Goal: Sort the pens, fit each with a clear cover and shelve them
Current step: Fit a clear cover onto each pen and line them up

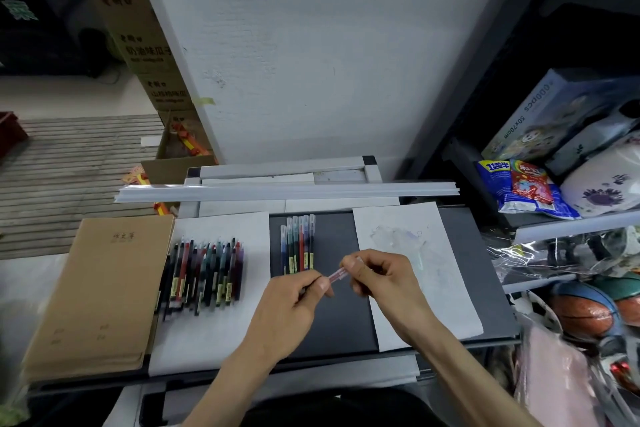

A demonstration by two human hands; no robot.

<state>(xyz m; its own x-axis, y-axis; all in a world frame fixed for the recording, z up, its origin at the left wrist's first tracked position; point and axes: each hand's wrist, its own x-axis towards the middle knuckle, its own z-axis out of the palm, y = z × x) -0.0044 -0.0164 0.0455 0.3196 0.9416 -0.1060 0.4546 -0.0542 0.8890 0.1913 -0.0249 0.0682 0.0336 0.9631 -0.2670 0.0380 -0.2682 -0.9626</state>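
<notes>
Head view: early in the job, judging by the piles. Already done, on the dark desk (332,322), middle and far: a short row of covered pens (299,243), side by side, clear tips pointing away. Not yet done, on the left white sheet (214,340): a loose heap of bare pens (204,274), far more than in the row, with black, red, green and blue bodies and yellow labels at the near ends. On the right white sheet (433,288): a faint scatter of spare covers (398,236), too pale to count. Just near of the row, above the desk: a slim pinkish-red pen (336,274), pinched at its near end by the curled left hand (298,298). At its far end, apparently a clear cover (353,262), clamped in the fingertips of the right hand (381,274); impossible to tell whether fully seated. No shelving visible so far. Far left: a stack of brown notebooks (104,288).
</notes>
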